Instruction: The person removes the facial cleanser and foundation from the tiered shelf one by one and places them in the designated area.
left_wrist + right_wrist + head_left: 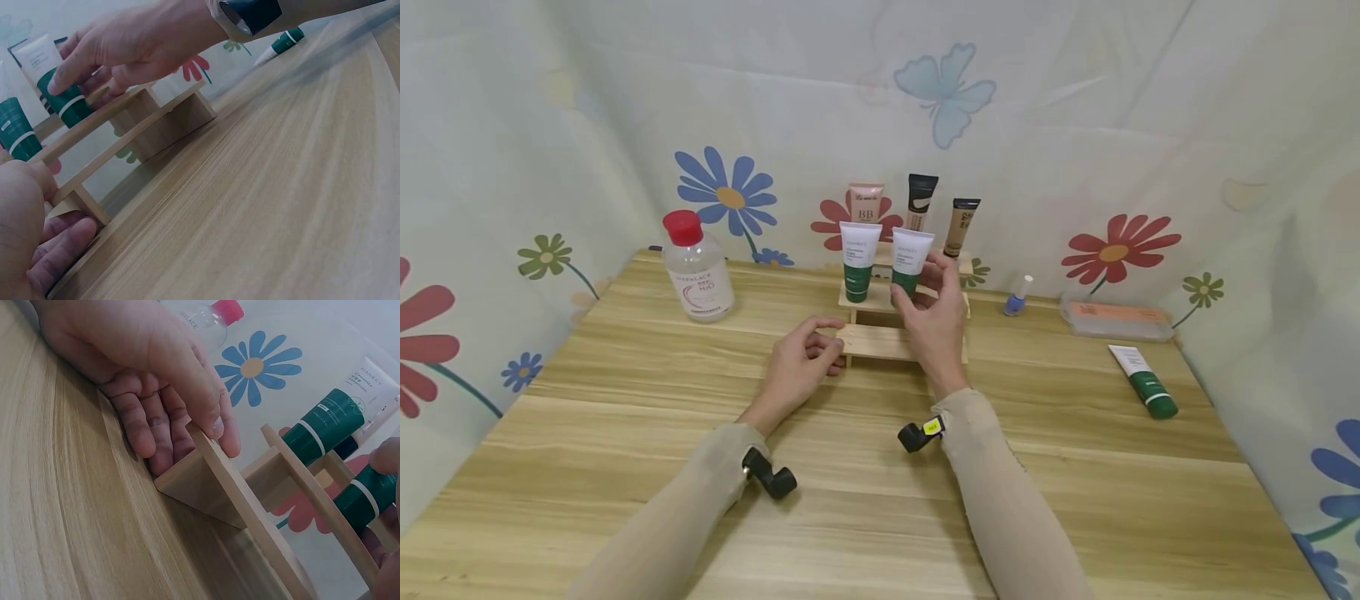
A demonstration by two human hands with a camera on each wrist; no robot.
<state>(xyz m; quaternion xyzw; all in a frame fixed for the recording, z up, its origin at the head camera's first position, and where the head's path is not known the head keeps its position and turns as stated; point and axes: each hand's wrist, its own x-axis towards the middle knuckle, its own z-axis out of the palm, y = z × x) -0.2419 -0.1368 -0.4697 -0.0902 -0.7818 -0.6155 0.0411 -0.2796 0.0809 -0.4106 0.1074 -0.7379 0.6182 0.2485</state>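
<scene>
A stepped wooden display rack point(880, 342) stands against the back curtain. Thumb on its front step and fingers against the side panel, my left hand point(801, 358) grips the rack's left end. My right hand point(942, 321) pinches a white tube with a green cap point(912, 250), cap down at the middle step; in the left wrist view its green cap point(75, 109) is right at the board. A matching tube point(859, 258) stands to its left. On the top step behind are a pink BB cream tube point(867, 200), a black-topped tube point(921, 196) and a gold-and-black tube point(964, 225).
A clear bottle with a red cap point(700, 279) stands at the back left. To the right are a blue nail polish bottle point(1017, 298), a flat clear case point(1116, 319) and another green-and-white tube point(1144, 383) lying down. A flowered curtain borders the table.
</scene>
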